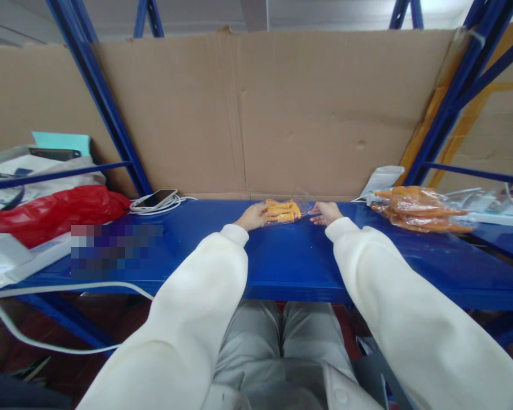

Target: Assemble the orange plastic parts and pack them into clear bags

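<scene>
A clear plastic bag of orange sticks [283,211] lies on the blue shelf top [294,262] in front of me. At its left end, my left hand [252,217] is closed round the edge of the bag. My right hand [326,213] pinches the loose clear film at the bag's right end. The orange pieces lie side by side inside; their exact kind is too small to make out.
More bagged orange pieces [423,208] are piled at the right. To the left lie a phone [160,197] with a coiled white cable, a red plastic bag [60,210] and a white power strip [38,262]. A cardboard panel [325,114] stands behind the shelf.
</scene>
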Action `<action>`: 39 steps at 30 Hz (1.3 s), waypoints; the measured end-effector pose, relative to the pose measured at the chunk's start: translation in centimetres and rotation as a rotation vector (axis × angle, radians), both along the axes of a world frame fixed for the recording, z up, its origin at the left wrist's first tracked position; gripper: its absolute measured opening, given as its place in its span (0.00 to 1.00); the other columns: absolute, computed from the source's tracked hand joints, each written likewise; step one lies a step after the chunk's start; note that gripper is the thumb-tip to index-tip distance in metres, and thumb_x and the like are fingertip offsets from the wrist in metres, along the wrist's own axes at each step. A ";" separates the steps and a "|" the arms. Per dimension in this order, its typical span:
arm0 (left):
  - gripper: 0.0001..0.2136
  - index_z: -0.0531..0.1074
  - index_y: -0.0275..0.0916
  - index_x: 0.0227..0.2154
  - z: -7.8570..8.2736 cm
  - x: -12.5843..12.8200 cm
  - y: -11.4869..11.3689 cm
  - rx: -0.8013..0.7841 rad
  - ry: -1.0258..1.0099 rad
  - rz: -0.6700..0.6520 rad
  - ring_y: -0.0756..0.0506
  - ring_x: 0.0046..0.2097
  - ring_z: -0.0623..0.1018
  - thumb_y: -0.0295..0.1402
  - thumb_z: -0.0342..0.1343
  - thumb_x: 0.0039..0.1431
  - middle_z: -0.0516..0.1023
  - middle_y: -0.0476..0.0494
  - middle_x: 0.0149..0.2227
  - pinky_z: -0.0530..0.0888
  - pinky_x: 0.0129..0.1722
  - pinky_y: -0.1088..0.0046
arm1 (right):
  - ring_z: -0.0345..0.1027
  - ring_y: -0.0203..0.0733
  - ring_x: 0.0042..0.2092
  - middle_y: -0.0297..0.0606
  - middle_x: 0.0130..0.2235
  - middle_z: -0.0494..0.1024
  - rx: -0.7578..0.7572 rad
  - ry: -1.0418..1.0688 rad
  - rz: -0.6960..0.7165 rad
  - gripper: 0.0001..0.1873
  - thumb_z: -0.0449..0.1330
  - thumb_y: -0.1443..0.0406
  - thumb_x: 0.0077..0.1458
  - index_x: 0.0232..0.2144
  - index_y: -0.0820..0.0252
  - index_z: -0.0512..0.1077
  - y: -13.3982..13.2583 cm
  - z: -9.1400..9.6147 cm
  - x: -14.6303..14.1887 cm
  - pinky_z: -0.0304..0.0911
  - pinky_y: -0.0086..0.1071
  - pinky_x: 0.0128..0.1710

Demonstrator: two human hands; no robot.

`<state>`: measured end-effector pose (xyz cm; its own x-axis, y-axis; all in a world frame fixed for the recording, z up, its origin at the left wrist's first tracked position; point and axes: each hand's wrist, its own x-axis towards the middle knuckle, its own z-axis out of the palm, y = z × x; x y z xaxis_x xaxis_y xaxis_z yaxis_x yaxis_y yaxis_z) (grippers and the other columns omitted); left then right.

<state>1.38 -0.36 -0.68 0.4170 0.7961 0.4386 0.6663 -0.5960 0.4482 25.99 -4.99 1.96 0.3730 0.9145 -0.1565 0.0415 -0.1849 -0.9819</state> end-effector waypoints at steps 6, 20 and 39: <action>0.19 0.79 0.42 0.55 1.2 0.2 -1.6 -0.031 0.223 0.165 0.41 0.60 0.79 0.28 0.54 0.63 0.81 0.41 0.56 0.70 0.63 0.66 | 0.75 0.41 0.25 0.41 0.27 0.76 -0.089 0.266 0.026 0.11 0.53 0.77 0.59 0.44 0.67 0.69 0.1 0.0 1.0 0.72 0.30 0.24; 0.16 0.82 0.33 0.48 2.6 1.4 -3.6 -0.201 0.054 -0.055 0.41 0.46 0.85 0.25 0.56 0.59 0.86 0.39 0.45 0.79 0.49 0.71 | 0.77 0.41 0.36 0.47 0.42 0.77 -0.092 0.280 0.148 0.20 0.56 0.63 0.66 0.57 0.64 0.62 0.4 -0.4 1.2 0.77 0.34 0.36; 0.15 0.78 0.34 0.46 0.4 -1.2 -0.1 -0.205 -0.108 0.422 0.37 0.51 0.82 0.30 0.63 0.54 0.85 0.34 0.45 0.76 0.51 0.67 | 0.73 0.43 0.27 0.43 0.26 0.77 -0.145 -0.043 0.355 0.06 0.66 0.67 0.57 0.35 0.63 0.72 0.3 -0.4 0.1 0.71 0.33 0.28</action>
<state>0.21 -0.46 -0.31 -0.0007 0.9607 0.2778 0.7743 -0.1752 0.6081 26.14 -4.73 1.54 0.0458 0.9575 -0.2848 0.1690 -0.2884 -0.9425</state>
